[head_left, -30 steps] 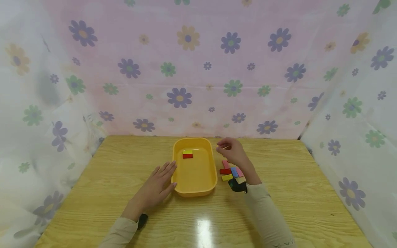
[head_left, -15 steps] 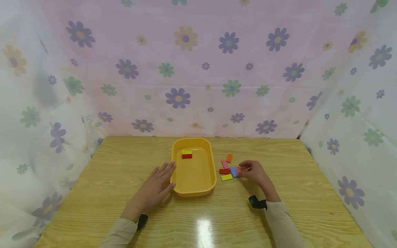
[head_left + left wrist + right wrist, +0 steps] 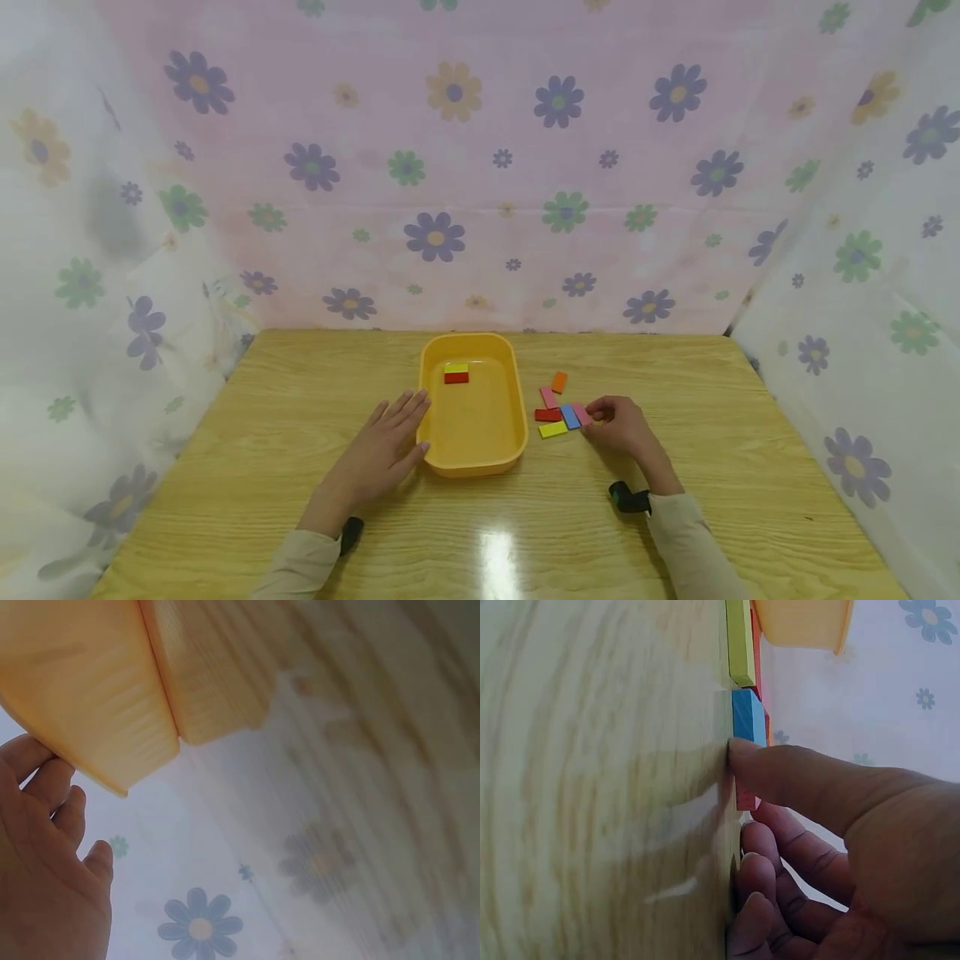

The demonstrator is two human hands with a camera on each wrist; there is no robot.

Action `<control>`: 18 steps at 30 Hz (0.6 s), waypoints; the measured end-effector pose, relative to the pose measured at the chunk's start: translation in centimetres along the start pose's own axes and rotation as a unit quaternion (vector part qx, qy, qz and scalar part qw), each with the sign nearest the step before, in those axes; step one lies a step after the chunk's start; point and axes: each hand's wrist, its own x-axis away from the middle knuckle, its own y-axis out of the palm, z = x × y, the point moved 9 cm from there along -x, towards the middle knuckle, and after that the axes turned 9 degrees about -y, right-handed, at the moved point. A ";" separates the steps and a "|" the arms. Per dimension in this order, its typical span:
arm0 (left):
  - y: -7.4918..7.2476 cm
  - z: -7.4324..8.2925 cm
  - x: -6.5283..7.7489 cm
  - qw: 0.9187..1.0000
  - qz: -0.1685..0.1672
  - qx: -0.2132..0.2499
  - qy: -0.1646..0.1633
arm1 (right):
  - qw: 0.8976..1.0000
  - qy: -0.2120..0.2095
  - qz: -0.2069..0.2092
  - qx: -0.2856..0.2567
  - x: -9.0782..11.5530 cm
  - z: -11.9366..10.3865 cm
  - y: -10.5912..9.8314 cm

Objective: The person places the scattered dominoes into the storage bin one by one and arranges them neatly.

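Note:
A yellow plastic tray (image 3: 471, 462) stands on the table, with a yellow block (image 3: 456, 368) and a red block (image 3: 456, 378) side by side in it. My left hand (image 3: 378, 454) rests against the tray's left rim with its fingers extended. Right of the tray, my right hand (image 3: 624, 427) has thumb and fingers about a pink block (image 3: 582, 415), which appears pinched. That block lies beside a blue block (image 3: 570, 417). In the right wrist view, the pink block's end (image 3: 746, 796) shows between thumb and index finger, low against the table.
Near the held block lie a yellow block (image 3: 553, 429), a red block (image 3: 547, 414), another pink block (image 3: 548, 397) and an orange block (image 3: 559, 382). Flowered cloth (image 3: 480, 167) encloses the wooden table (image 3: 720, 433) at the back and both sides.
My right hand has come from behind the blocks toward me and to the right, down to the pink block. The orange block has come into view. My left hand has stayed at the tray.

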 end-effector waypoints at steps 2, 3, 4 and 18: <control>0.0 0.1 0.0 1.000 0.004 -0.007 0.004 | 1.000 0.002 0.001 0.001 0.0 0.1 0.0; -0.1 0.1 0.0 1.000 0.007 -0.010 0.007 | 1.000 0.004 0.002 0.001 0.0 0.1 0.1; -0.1 0.1 0.0 1.000 0.010 -0.014 0.009 | 1.000 0.008 0.003 -0.001 0.1 0.2 0.1; 0.0 0.2 0.0 1.000 0.018 -0.009 0.009 | 1.000 0.009 0.015 0.001 0.0 0.5 0.2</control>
